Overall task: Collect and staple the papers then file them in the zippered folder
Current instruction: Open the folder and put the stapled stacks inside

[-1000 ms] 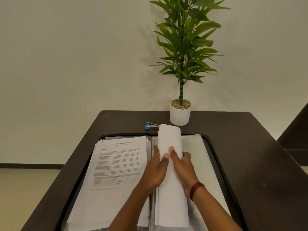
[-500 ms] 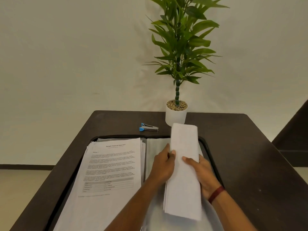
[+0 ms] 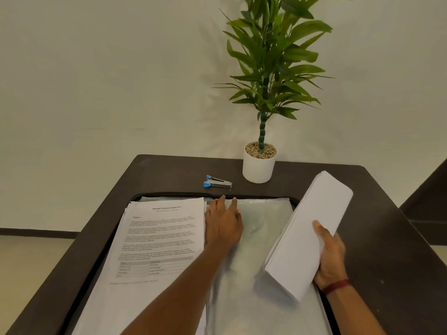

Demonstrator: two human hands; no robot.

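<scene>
A black zippered folder lies open on the dark table. Its left half holds a stack of printed papers. Its right half shows a clear plastic sleeve. My left hand rests flat on the sleeve near the spine, fingers straight. My right hand grips a folded wad of white papers, lifted and tilted over the folder's right edge. A small blue and silver stapler lies on the table beyond the folder.
A potted green plant in a white pot stands at the back of the dark table, right of the stapler. A pale wall is behind. The table's right side is bare dark wood.
My right hand has carried the folded papers off the sleeve, up and to the right. My left hand has let go of them and slid forward onto the bare sleeve.
</scene>
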